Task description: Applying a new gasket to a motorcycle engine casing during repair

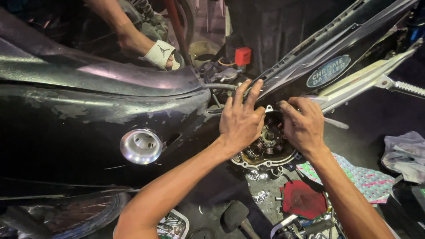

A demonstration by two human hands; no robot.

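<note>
A black motorcycle lies on its side, its dark body panel (88,119) filling the left. An opened round engine housing (265,150) shows copper coils and a metal rim. My left hand (241,119) rests flat on the housing's upper left edge, fingers spread toward a grey hose (219,86). At the upper right of the housing, my right hand (303,126) has its fingers curled down into the rim; whatever it grips is hidden.
Another person's foot in a white-strapped sandal (155,53) stands at the top. A red cloth (303,199), a patterned cloth (363,179), a grey rag (405,155), a black mallet (234,217) and a tray of small parts (172,225) lie on the floor. A ribbed footpeg (407,88) sticks out right.
</note>
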